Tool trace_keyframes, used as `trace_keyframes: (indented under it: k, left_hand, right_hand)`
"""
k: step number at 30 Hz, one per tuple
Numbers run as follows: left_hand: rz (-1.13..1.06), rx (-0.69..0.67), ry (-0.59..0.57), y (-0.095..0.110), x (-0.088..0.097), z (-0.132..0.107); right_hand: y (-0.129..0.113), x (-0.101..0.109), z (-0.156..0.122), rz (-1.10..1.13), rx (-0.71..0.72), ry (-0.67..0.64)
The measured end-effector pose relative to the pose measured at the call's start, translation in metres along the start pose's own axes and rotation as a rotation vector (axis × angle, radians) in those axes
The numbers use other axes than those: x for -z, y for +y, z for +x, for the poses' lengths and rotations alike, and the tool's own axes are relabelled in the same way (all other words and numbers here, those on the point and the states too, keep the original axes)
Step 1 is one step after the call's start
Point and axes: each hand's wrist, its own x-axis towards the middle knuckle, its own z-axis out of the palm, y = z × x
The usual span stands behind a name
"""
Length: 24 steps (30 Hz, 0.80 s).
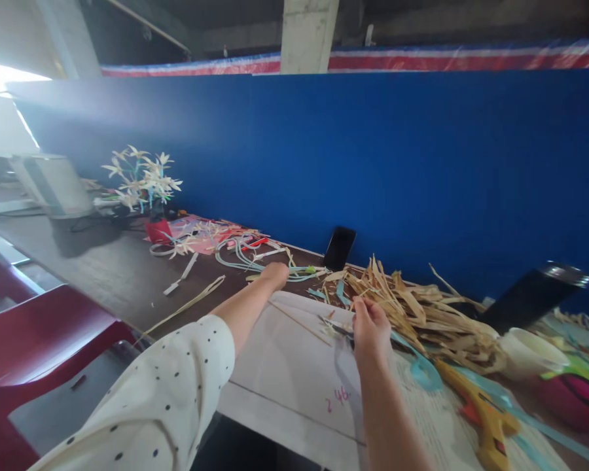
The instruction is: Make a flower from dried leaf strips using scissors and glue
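Observation:
My left hand [275, 276] reaches forward over the table, at the near end of a bundle of pale blue cords [230, 254]. Its fingers are turned away, so whether they grip a cord cannot be seen. Closer to me on the right, my right hand [372, 322] is closed, thumb and forefinger together. From its left side stick out the dark narrow blades of what look like scissors [342, 329]; their handles are hidden in the palm. Beneath both arms lies a white board [279, 356] with pink handwriting and a thin stick [299, 322] on it.
Dried husk strips [412, 307] are heaped at the right, near a yellow glue gun [481, 412], white cup [533, 353] and tilted black bottle [537, 294]. A phone [340, 247] leans on the blue partition [397, 163]. White-petalled flowers [144, 176] stand left, beyond a red chair [53, 327].

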Motion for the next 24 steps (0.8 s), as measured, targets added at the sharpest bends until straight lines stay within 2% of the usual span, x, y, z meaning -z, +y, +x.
trace_keyframes:
  k: [4, 8, 15, 24]
  left_hand:
    - [0.055, -0.035, 0.002, -0.01, -0.005, 0.01]
    - [0.102, -0.071, -0.011, -0.013, -0.002, 0.014]
    - [0.197, -0.179, -0.062, -0.006, 0.006, 0.016]
    - [0.263, -0.245, -0.113, 0.006, 0.001, 0.032]
  right_hand:
    - [-0.004, -0.002, -0.003, 0.049, -0.058, -0.009]
    - [-0.011, -0.004, -0.005, 0.074, -0.109, -0.038]
    - [-0.015, -0.004, -0.006, 0.098, -0.109, -0.06]
    - [-0.01, -0.001, -0.006, 0.006, -0.069, -0.081]
